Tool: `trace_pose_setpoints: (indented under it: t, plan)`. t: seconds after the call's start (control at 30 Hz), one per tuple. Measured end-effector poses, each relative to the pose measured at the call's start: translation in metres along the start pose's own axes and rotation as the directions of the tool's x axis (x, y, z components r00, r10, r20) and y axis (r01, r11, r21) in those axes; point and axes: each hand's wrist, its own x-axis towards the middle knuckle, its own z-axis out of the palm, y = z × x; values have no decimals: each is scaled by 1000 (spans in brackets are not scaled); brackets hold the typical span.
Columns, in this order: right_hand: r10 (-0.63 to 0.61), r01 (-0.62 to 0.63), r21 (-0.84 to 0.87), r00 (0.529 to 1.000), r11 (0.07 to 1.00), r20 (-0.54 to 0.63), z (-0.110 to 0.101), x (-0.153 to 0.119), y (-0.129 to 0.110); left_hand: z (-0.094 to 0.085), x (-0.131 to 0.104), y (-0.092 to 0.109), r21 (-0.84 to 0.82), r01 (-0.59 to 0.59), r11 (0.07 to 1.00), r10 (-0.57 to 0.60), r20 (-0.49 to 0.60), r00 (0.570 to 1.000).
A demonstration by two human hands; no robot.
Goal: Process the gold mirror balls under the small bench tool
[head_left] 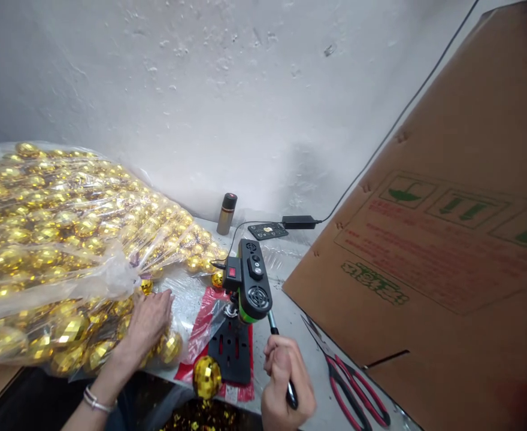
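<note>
My right hand (285,383) is wrapped round the black lever handle (292,395) of a small black bench machine (254,278) with round vents and a red switch. My left hand (150,317) lies over gold mirrored balls at the mouth of a clear plastic bag (122,269). Its fingers look loosely bent and apart, their tips partly hidden, with a gold ball (147,286) just beyond them. Another mirrored ball (206,377) rests at the front edge of the machine's black slotted base (232,350), which stands on red plastic (200,323).
Red-handled scissors (353,389) lie right of my right hand, beside a large cardboard box (425,251). Behind the machine are a dark-capped bottle (227,214), a black patterned card-like item (267,231) and a power adapter (298,222) with its cable. Gold pieces (200,416) show below the table edge.
</note>
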Motion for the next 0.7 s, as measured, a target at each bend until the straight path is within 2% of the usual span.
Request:
trace_pose_setpoints:
  t: [0.07, 0.17, 0.27, 0.4, 0.57, 0.7]
  plan:
    - [-1, 1, -3, 1000, 1000, 2, 0, -1, 0, -16, 6, -14, 21, 25, 999, -28, 156, 987]
    - [23, -23, -6, 1000, 1000, -13, 0, -2, 0, -28, 2, -21, -56, -42, 998, 56, 281, 958]
    - [36, -36, -4, 999, 999, -23, 1, -5, 1, -25, -3, -17, -92, -93, 991, 116, 290, 950]
    - [29, -29, 11, 999, 1000, -19, 0, -7, 3, -12, 2, -9, -84, -57, 995, 78, 274, 959]
    - [39, -39, -9, 999, 999, -10, 0, -6, 2, -4, 9, 1, -141, -129, 982, 165, 286, 944]
    - [16, -16, -12, 1000, 1000, 0, 0, -4, 1, -5, 13, 7, -166, -25, 986, 85, 363, 928]
